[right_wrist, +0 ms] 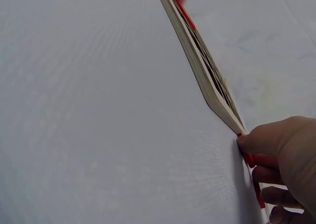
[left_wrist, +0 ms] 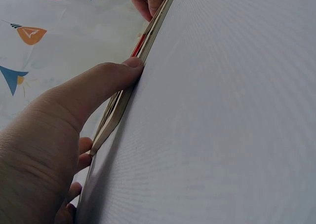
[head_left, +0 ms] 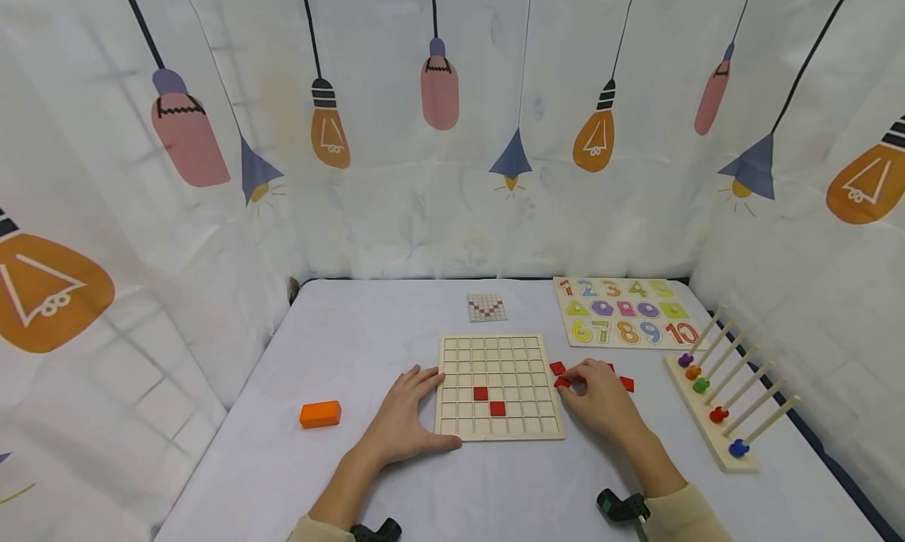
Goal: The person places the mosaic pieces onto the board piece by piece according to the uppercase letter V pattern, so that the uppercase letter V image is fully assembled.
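Observation:
A wooden grid board (head_left: pixel 525 428) lies mid-table, with one red square tile (head_left: pixel 481 393) and another red tile (head_left: pixel 498 408) in its cells. My left hand (head_left: pixel 404 416) rests at the board's left side; its fingers touch the left edge and its thumb lies along the near edge, also seen in the left wrist view. To the right of the board, my right hand (head_left: pixel 601 397) pinches a red tile (head_left: pixel 562 382) between thumb and fingers. More loose red tiles (head_left: pixel 627 384) lie around that hand, partly hidden by it.
Behind the board lies a small pattern card (head_left: pixel 487 307). At the back right is a number and shape puzzle board (head_left: pixel 590 339). A peg stand (head_left: pixel 735 459) with coloured pieces stands along the right side. An orange block (head_left: pixel 320 414) sits on the left.

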`<state>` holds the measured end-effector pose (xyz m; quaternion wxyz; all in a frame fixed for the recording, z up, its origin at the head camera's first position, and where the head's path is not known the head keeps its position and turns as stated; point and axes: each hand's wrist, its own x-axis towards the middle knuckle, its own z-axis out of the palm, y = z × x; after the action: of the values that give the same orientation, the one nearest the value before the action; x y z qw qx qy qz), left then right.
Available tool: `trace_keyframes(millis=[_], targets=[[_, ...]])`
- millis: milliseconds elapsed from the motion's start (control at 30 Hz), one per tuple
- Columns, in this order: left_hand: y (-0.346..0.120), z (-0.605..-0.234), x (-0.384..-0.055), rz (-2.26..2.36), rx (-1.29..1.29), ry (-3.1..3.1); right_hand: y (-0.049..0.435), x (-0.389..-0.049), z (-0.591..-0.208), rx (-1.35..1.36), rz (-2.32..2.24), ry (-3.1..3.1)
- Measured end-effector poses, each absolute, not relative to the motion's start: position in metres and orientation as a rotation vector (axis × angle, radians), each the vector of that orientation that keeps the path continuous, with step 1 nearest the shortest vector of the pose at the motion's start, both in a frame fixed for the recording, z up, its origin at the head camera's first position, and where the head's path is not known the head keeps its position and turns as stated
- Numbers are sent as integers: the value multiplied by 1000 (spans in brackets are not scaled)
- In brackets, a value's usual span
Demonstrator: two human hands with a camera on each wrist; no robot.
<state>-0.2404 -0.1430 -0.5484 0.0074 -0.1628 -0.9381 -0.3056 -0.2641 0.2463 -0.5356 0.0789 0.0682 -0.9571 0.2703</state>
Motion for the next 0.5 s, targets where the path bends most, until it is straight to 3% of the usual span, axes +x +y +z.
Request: trace_keyframes(millis=[500], targets=[[-144, -550, -241, -965, -504, -2932, 248, -263, -530, 164, 815, -2848]])
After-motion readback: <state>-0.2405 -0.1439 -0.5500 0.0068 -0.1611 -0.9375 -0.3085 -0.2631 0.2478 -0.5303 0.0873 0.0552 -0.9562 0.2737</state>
